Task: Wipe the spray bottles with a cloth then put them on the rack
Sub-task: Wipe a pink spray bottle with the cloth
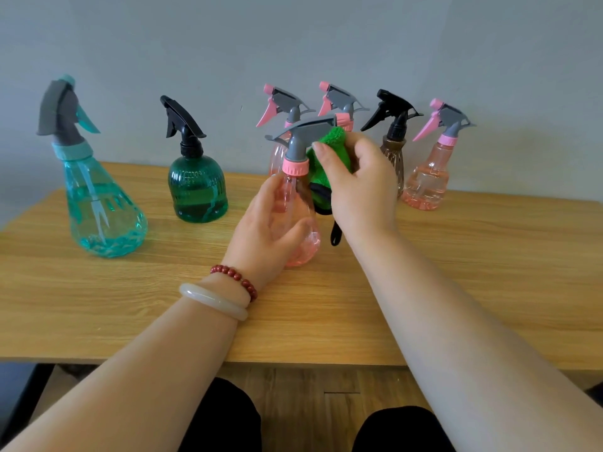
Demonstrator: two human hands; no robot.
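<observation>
My left hand grips the body of a clear pink spray bottle with a grey trigger head, standing at the middle of the wooden table. My right hand holds a green cloth against the right side of the bottle's head and neck. A black loop hangs from the cloth. No rack is in view.
Along the back stand several other spray bottles: a teal one at far left, a dark green one, two pink ones behind the held bottle, a brown one and a pink one at right. A grey wall is behind.
</observation>
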